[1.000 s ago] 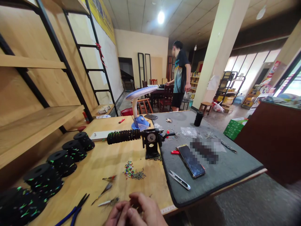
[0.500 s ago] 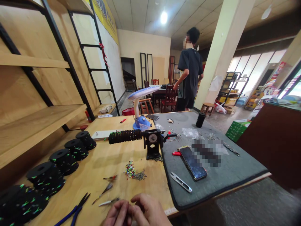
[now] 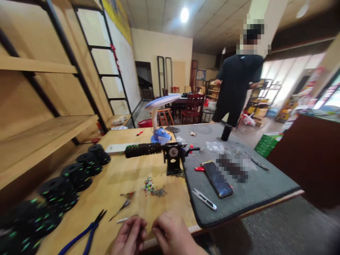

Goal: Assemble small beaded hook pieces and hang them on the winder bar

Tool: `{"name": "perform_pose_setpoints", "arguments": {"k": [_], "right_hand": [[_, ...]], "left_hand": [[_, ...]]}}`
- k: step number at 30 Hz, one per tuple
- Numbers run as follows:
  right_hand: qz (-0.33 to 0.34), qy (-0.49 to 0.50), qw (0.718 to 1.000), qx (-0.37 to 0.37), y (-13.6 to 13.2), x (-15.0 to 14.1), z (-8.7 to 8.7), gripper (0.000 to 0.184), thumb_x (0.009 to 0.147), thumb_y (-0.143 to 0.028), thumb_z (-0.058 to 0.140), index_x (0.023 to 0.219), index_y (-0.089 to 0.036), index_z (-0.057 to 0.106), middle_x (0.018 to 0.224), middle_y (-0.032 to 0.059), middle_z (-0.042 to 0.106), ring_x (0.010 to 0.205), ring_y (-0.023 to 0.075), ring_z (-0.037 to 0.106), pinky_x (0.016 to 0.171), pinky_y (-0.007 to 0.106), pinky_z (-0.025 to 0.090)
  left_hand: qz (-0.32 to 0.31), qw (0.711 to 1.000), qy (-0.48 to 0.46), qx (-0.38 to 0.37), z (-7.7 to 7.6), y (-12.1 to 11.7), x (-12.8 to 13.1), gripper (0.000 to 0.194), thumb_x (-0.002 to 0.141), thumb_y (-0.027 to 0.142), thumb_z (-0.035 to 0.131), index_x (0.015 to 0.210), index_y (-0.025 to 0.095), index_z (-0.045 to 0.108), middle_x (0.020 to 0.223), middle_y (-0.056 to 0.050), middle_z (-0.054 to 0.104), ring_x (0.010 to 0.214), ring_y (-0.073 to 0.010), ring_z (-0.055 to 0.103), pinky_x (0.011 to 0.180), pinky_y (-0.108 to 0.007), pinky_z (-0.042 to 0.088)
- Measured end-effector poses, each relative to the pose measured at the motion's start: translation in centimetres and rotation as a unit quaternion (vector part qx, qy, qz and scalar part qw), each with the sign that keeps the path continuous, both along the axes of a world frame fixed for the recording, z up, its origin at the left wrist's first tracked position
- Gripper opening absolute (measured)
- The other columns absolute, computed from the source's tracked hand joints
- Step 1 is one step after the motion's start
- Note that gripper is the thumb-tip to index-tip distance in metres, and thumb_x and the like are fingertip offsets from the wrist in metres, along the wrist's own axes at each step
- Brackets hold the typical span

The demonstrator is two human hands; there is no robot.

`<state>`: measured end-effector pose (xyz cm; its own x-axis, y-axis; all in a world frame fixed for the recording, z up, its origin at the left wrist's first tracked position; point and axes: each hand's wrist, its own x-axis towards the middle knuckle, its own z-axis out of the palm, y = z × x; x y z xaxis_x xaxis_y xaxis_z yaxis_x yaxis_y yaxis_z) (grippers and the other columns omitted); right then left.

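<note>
At the near table edge, my left hand [image 3: 130, 234] is closed, fingertips pinched; anything between them is too small to make out. My right hand [image 3: 174, 232] curls beside it, a small gap apart, its fingertips mostly hidden. A slim white piece [image 3: 122, 220] lies partly behind my left hand. Just beyond are a thin feathered piece [image 3: 120, 208] and a reddish-tipped one [image 3: 128, 194]. Farther up sit a heap of coloured beads [image 3: 148, 185] and small grey metal bits [image 3: 160, 191]. Blue-handled pliers [image 3: 86, 232] rest to the left of my hands.
Black spools [image 3: 77, 176] with green bits line the left side. A black clamp device [image 3: 174, 156] holds a ridged black cylinder [image 3: 143, 150] before a blue lamp [image 3: 160, 134]. Thread snips [image 3: 204, 199] and a phone [image 3: 218, 179] lie on the grey mat [image 3: 239, 209]. A person [image 3: 237, 81] stands beyond.
My hands have come apart, from touching to a small gap between them. The person in the background has moved to the right. The view has shifted slightly.
</note>
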<state>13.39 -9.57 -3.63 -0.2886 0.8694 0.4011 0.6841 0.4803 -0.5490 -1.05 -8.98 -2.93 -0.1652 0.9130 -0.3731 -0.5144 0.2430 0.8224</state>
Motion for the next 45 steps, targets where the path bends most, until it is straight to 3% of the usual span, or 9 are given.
{"name": "perform_pose_setpoints", "arguments": {"k": [4, 8, 15, 23, 28, 32, 35, 39, 45], "right_hand": [[0.024, -0.005, 1.000, -0.018, -0.1, 0.7, 0.9, 0.016, 0.089, -0.016, 0.049, 0.084, -0.021, 0.063, 0.078, 0.0050, 0.068, 0.074, 0.0192, 0.062, 0.066, 0.027, 0.046], [0.080, -0.015, 0.996, -0.034, 1.2, 1.4, 0.3, 0.021, 0.094, -0.021, 0.044, 0.085, -0.021, 0.062, 0.078, 0.0058, 0.068, 0.074, 0.0204, 0.062, 0.065, 0.029, 0.046], [0.097, -0.038, 0.994, -0.046, 2.1, 2.0, -0.2, 0.024, 0.095, -0.024, 0.044, 0.083, -0.023, 0.064, 0.076, 0.0056, 0.068, 0.073, 0.0207, 0.063, 0.063, 0.030, 0.046], [0.097, -0.081, 0.989, -0.072, 3.0, 2.2, 0.8, 0.021, 0.091, -0.021, 0.047, 0.080, -0.022, 0.066, 0.074, 0.0060, 0.069, 0.072, 0.0215, 0.064, 0.062, 0.030, 0.047], [0.053, 0.084, 0.989, -0.113, 3.0, 0.7, 1.7, 0.025, 0.089, -0.031, 0.050, 0.107, -0.020, 0.063, 0.098, 0.0123, 0.072, 0.086, 0.0236, 0.068, 0.068, 0.033, 0.054], [0.095, 0.257, 0.930, -0.243, 2.7, -1.9, 2.6, 0.033, 0.089, -0.041, 0.052, 0.113, -0.019, 0.057, 0.110, 0.0128, 0.069, 0.093, 0.0229, 0.068, 0.068, 0.031, 0.057], [0.127, 0.302, 0.894, -0.304, 2.7, -3.1, 2.3, 0.031, 0.088, -0.044, 0.054, 0.104, -0.018, 0.057, 0.095, 0.0092, 0.071, 0.082, 0.0215, 0.069, 0.065, 0.030, 0.056], [0.114, 0.224, 0.928, -0.276, 2.7, -3.2, 1.3, 0.022, 0.089, -0.040, 0.052, 0.091, -0.019, 0.060, 0.073, 0.0021, 0.067, 0.064, 0.0171, 0.064, 0.058, 0.026, 0.050], [0.116, 0.073, 0.971, -0.196, 2.4, -3.4, 1.4, 0.021, 0.090, -0.030, 0.047, 0.075, -0.021, 0.060, 0.066, 0.0018, 0.067, 0.061, 0.0181, 0.063, 0.057, 0.026, 0.044]], "left_hand": [[0.008, 0.999, 0.000, 0.038, 0.8, -0.6, 0.7, 0.046, 0.055, 0.044, 0.086, 0.080, 0.016, 0.059, 0.064, 0.003, 0.063, 0.050, -0.0077, 0.052, 0.041, -0.014, 0.036], [0.014, 0.998, 0.000, 0.055, 0.5, -0.2, 0.6, 0.038, 0.065, 0.044, 0.080, 0.076, 0.016, 0.057, 0.067, 0.001, 0.062, 0.051, -0.0073, 0.052, 0.040, -0.014, 0.032], [0.021, 0.999, -0.007, 0.043, -0.3, -0.1, 0.2, 0.038, 0.066, 0.043, 0.079, 0.076, 0.015, 0.056, 0.072, -0.001, 0.063, 0.052, -0.0064, 0.052, 0.040, -0.013, 0.030], [0.036, 0.998, 0.019, 0.041, -1.2, 0.2, -0.2, 0.037, 0.067, 0.044, 0.078, 0.079, 0.014, 0.059, 0.079, -0.003, 0.063, 0.055, -0.0061, 0.050, 0.039, -0.013, 0.024], [0.040, 0.997, 0.039, 0.053, -1.0, -0.2, -0.2, 0.034, 0.070, 0.044, 0.076, 0.080, 0.015, 0.062, 0.056, 0.006, 0.048, 0.047, -0.0054, 0.040, 0.043, -0.015, 0.026], [0.061, 0.990, 0.082, 0.098, -0.5, -0.4, -0.2, 0.028, 0.071, 0.041, 0.075, 0.078, 0.016, 0.065, 0.071, 0.000, 0.062, 0.065, -0.0119, 0.055, 0.060, -0.019, 0.043], [0.063, 0.988, 0.093, 0.109, -0.5, -0.7, -0.4, 0.024, 0.073, 0.039, 0.073, 0.077, 0.016, 0.065, 0.075, -0.002, 0.064, 0.072, -0.0157, 0.059, 0.068, -0.023, 0.046], [0.076, 0.990, 0.093, 0.071, -1.0, -1.1, -0.6, 0.029, 0.070, 0.042, 0.075, 0.077, 0.015, 0.066, 0.071, -0.002, 0.063, 0.065, -0.0146, 0.056, 0.060, -0.022, 0.043], [0.083, 0.990, 0.105, 0.052, -1.5, -1.8, -1.9, 0.034, 0.068, 0.046, 0.076, 0.073, 0.014, 0.063, 0.061, 0.002, 0.053, 0.054, -0.0096, 0.045, 0.051, -0.019, 0.035]]}}
